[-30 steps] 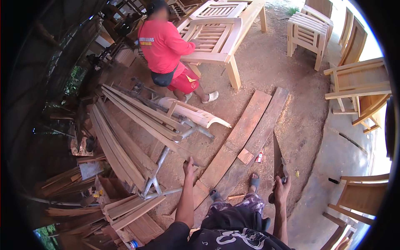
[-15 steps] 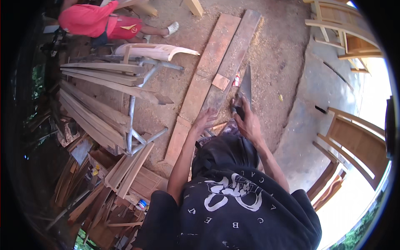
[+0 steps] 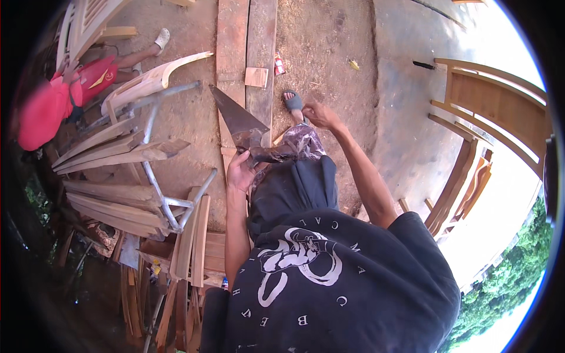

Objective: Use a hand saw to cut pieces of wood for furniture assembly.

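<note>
A handsaw (image 3: 238,115) with a dark, tapering blade is at my left hand (image 3: 240,172), whose fingers close around its handle end. The blade points away and to the left, over the long planks. My right hand (image 3: 321,115) is off the saw, beside my sandalled foot (image 3: 293,101), its fingers curled in. Whatever lies inside those fingers, if anything, is too small to make out. Ahead of the saw, a small square wood block (image 3: 256,77) rests on the long brown plank (image 3: 261,35).
A red and white packet (image 3: 279,65) lies on the dusty floor. To the left, a metal rack (image 3: 154,176) bears several wood strips (image 3: 112,203). A person in red (image 3: 50,112) is beyond it. Wooden furniture frames (image 3: 494,91) stand at the right.
The saw has passed from my right hand to my left and swung leftward. My right hand has drawn away to the right. The view has turned, shifting the planks and rack leftward.
</note>
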`<state>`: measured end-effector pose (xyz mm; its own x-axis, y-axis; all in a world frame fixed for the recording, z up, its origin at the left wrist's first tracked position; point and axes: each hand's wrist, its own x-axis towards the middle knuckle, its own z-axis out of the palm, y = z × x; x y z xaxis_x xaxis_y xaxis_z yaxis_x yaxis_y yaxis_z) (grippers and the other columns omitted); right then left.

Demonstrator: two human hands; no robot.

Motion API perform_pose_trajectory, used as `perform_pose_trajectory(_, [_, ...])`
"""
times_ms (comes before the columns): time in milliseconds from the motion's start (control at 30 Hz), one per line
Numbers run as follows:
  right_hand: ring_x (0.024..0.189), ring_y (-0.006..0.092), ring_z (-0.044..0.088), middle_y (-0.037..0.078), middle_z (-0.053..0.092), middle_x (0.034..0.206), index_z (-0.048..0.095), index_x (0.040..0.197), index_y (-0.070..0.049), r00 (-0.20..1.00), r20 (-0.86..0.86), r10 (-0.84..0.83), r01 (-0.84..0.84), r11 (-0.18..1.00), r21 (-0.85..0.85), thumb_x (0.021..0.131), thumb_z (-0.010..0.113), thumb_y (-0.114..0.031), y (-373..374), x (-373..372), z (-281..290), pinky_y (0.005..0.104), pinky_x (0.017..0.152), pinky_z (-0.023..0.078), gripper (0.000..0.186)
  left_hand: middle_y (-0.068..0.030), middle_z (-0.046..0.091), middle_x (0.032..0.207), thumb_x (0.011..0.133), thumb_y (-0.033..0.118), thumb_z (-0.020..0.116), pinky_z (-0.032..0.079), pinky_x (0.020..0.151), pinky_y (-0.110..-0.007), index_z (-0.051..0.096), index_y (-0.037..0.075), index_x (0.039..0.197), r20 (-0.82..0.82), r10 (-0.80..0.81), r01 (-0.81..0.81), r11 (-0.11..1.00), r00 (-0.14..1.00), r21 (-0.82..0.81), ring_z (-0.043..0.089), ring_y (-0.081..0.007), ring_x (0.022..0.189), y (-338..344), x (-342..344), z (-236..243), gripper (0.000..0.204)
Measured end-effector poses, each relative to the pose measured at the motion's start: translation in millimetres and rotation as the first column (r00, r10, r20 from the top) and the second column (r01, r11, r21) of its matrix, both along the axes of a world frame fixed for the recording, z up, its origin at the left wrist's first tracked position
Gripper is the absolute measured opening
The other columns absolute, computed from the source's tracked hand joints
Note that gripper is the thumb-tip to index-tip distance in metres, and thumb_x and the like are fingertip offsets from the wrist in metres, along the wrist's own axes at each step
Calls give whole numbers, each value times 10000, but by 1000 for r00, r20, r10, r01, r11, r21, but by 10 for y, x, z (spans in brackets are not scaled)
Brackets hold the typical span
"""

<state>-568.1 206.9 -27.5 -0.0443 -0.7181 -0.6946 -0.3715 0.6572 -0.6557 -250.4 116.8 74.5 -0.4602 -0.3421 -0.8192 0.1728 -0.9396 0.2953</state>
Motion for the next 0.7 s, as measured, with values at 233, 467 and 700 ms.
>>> perform_pose_trajectory(233, [1008,367,715,122,750,1138,755,1167,-174,888,105,449,-454,890,38,936,564,-291,553,594,104,462,828,579,322,-38,693,1233,968,169,602,537,965,-434,591,116,1315,44,-97,99,994,994,-42,653,-211,1145,-65,142,175,351])
perform_pose_trajectory(467, [1175,347,642,132,681,1236,771,1088,-134,818,-495,294,-307,950,57,951,534,-234,631,839,68,519,946,518,291,-40,709,1209,979,171,595,544,972,-439,607,117,1284,119,-90,94,995,989,-29,673,-208,1117,-390,287,13,309])
perform_pose_trajectory(700, [1056,379,701,201,733,1064,766,963,-73,838,-453,305,-293,951,99,942,549,-263,595,939,-3,523,862,560,289,-36,670,1265,949,181,620,535,959,-441,523,169,1402,95,-122,128,990,988,-63,644,-215,1157,-399,467,52,463])
